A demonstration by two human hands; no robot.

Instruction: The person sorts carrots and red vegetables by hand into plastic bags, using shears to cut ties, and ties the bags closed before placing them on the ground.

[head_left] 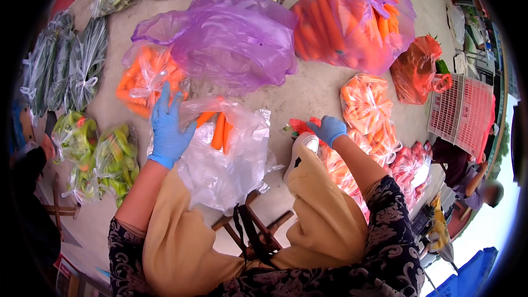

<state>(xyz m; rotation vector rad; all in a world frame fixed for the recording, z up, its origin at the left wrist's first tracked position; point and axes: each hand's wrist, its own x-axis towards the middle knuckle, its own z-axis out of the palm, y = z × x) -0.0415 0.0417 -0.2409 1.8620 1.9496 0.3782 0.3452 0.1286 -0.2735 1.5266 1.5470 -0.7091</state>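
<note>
My left hand (169,132), in a blue glove, is open with its fingers stretched out. Its fingertips lie over the edge of a clear bag full of carrots (132,85). Beside that hand, a loose clear plastic bag (220,168) lies spread out with a few carrots (220,132) at its upper end. My right hand (331,130), gloved in blue too, is next to a crumpled red thing (300,125) above my white shoe (309,142). Its fingers are mostly hidden, so whether it grips anything cannot be told.
A purple plastic bag (236,33) lies beyond, beside a tied purple bag of carrots (352,22). Packed carrots (364,102) and a red crate (461,107) are at right. Bagged green peppers (116,157) and long green vegetables (82,60) sit at left, near another person's hand (48,147).
</note>
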